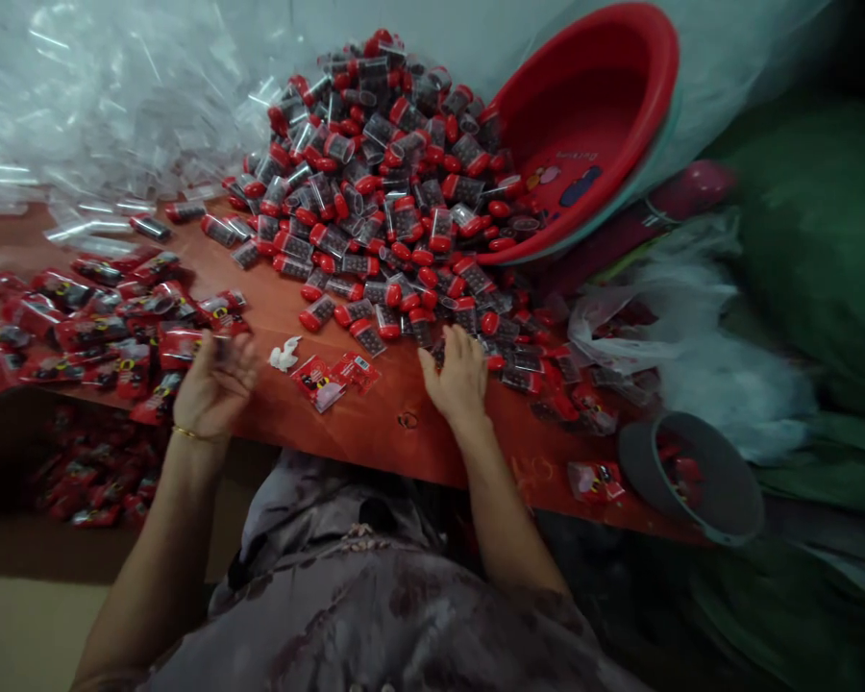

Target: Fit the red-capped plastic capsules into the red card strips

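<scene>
The right hand (461, 377) lies palm down on the red-brown table (389, 423), at the near edge of a large heap of small clear vials with red caps (382, 183). Its fingers are spread and slightly curled over the nearest vials (443, 348), touching them; whether any vial is actually pinched cannot be told, since the fingertips are hidden among them.

The left hand (214, 384) is raised just over the table's near left part, fingers loosely bent around a small item that is too blurred to identify. A thin gold bracelet (187, 434) circles that wrist.

Between the two hands lie two red printed packets (333, 377) and, just left of them, a small white scrap (284, 356).

Left of the left hand spreads a pile of filled red packets (93, 327), with more of them on the floor (86, 471) below the table edge. At the far left sits a mound of clear plastic sleeves (93, 106).

A red plastic basin (591, 125) is tipped on its side at the far right, its mouth facing the vial heap. At the near right a small grey bowl (692, 476) holds a few red pieces.
</scene>
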Tool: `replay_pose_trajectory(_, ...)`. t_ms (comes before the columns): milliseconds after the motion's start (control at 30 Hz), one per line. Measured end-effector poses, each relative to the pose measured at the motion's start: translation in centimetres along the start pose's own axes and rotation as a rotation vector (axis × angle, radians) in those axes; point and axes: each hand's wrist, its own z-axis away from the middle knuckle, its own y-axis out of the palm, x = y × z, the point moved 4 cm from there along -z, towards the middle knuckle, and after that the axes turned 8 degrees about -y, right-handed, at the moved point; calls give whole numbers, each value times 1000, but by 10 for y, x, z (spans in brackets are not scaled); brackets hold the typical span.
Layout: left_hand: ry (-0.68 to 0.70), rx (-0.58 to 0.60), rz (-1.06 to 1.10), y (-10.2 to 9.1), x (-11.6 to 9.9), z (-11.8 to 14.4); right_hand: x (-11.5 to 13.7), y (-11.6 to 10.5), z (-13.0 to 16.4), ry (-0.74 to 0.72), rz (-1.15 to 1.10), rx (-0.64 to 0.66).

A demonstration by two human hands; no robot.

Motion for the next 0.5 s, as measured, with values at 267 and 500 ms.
replay_pose_trajectory(267, 567, 93, -815, 24, 32, 3, -14, 11, 51, -22, 101, 82)
replay_pose_trajectory(500, 998, 188, -1967, 67, 118, 7, -8, 1, 67, -14, 75, -49)
